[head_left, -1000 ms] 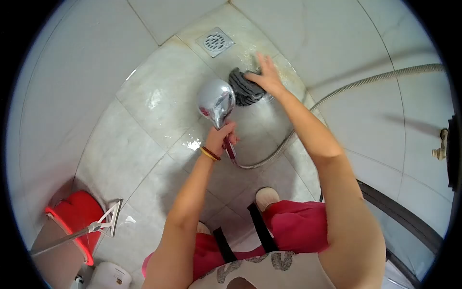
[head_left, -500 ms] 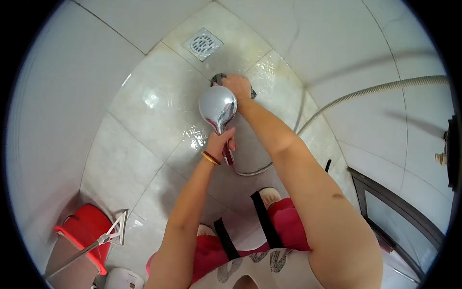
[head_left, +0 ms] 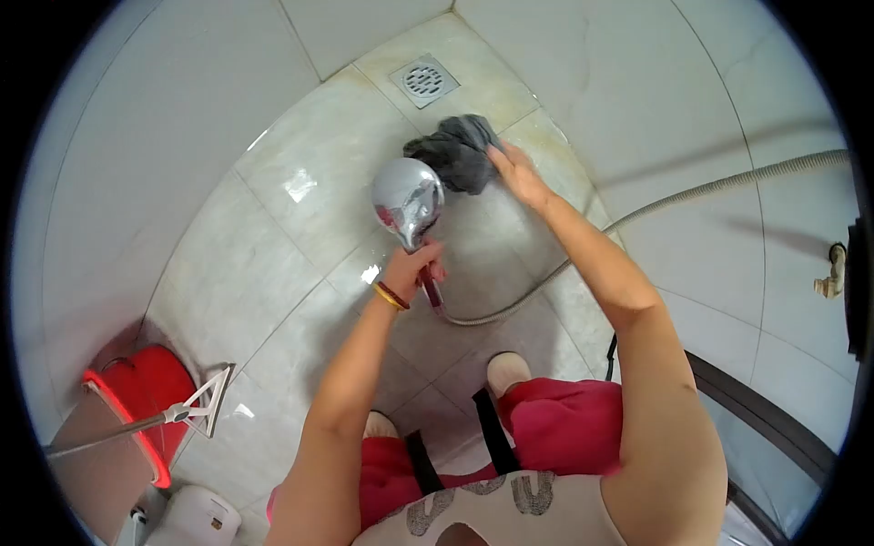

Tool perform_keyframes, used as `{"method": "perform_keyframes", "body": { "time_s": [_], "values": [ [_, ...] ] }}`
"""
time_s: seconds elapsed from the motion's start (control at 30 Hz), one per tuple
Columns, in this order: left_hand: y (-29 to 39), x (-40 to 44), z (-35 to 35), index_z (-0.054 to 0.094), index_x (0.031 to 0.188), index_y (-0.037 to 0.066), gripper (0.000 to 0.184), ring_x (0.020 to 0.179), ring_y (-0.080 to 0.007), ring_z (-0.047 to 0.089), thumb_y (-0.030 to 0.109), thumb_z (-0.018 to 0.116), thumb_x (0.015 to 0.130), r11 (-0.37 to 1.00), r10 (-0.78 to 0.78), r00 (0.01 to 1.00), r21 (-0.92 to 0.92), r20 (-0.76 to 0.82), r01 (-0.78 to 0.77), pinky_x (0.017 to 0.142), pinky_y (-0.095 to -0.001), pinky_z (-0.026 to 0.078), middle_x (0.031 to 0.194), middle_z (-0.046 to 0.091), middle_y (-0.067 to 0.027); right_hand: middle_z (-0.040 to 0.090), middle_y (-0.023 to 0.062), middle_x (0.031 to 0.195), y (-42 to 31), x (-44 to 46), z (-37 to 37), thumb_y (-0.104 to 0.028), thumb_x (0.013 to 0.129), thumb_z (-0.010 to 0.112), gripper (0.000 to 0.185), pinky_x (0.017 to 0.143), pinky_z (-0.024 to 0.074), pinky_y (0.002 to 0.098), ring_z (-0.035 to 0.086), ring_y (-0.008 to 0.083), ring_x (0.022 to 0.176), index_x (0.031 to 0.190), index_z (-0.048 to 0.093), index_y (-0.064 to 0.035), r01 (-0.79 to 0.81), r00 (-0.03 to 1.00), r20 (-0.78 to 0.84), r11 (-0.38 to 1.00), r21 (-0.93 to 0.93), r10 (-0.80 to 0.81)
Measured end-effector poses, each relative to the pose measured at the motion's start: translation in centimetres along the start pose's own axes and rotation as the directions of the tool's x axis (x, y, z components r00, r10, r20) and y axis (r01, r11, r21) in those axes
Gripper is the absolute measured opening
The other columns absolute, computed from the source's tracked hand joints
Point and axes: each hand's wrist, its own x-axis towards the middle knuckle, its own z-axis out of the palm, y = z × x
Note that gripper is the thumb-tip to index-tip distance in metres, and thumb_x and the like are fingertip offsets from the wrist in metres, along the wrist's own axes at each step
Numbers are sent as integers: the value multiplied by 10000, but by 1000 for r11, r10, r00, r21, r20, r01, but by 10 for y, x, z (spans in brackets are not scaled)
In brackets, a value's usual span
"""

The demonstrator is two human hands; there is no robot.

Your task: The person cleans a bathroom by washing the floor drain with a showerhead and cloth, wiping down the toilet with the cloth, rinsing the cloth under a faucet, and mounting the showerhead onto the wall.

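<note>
Grey cloth (head_left: 462, 156) at right hand's (head_left: 519, 175) fingers; beyond left hand (head_left: 415, 266).

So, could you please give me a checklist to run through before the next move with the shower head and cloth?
1. Left hand has its grip on the shower head handle: ok.
2. Right hand has the gray cloth: ok, by its edge; how firmly, cannot tell.
3. Floor drain uncovered: ok, the cloth lies short of it.
4. Hose off the shoes: ok, it curves past ahead of them.
5. Floor tiles dry for footing: not ok, they look wet and shiny in places.
6. Water running: cannot tell, the spray face is turned away.
</note>
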Motion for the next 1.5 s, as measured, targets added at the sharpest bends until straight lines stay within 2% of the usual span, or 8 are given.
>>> {"method": "perform_keyframes", "body": {
  "time_s": [0.07,0.3,0.57,0.73,0.97,1.1,1.3,1.5],
  "values": [
    [3,-4,0,485,772,58,156,517,-149,511,192,552,817,997,-17,999,80,-35,20,635,-342,472,557,489,-31,603,144,986,7,9,-9,-411,857,465,511,812,399,302,539,201,893,1048,551,56,45,986,-131,910,-412,-108],
    [-3,-3,1,468,803,61,142,500,-153,497,176,549,823,998,57,996,-12,69,-57,611,-336,465,544,485,-34,565,100,986,-164,-6,-65,-318,861,511,391,821,413,301,529,159,893,1017,527,40,89,992,-129,714,694,2],
    [0,-11,-6,473,790,54,142,481,-147,492,160,567,802,984,157,987,-98,44,-152,592,-329,467,532,479,-33,606,69,883,-234,-52,-88,-250,835,580,363,800,409,272,538,130,816,1043,510,38,512,849,-351,779,362,-394],
    [7,-15,-21,473,818,46,150,479,-148,499,159,569,796,968,195,980,-166,34,-187,589,-330,475,552,494,-36,616,66,861,-76,-39,-2,-211,837,536,307,654,438,254,547,127,763,1039,573,17,-415,910,171,833,365,379],
    [1,-13,-38,454,818,68,127,492,-146,500,144,556,809,965,160,986,-205,-43,-166,605,-346,478,561,497,-36,619,78,719,-13,-19,28,-273,800,562,298,577,423,271,546,141,627,869,650,3,-117,993,11,935,335,120],
    [11,-15,-32,447,656,78,232,524,-160,480,204,511,841,973,160,986,-163,-49,-166,617,-331,447,529,451,-36,618,53,781,-57,8,20,-235,763,610,242,577,418,250,543,136,687,873,651,-24,-536,822,278,840,84,497],
    [16,-17,-34,452,823,67,131,489,-162,493,147,554,808,964,180,982,-190,-49,-186,603,-348,468,545,475,-37,603,54,908,-192,23,-34,-72,787,560,152,727,458,283,556,153,784,905,600,16,123,977,-9,531,838,-213],
    [29,-15,-38,459,787,68,135,494,-162,494,163,552,809,925,324,946,-220,33,-309,595,-351,459,537,465,-33,584,49,958,-243,-41,-51,-51,785,564,227,794,437,254,547,142,921,1011,580,-36,539,774,205,794,281,-599]
  ]
}}
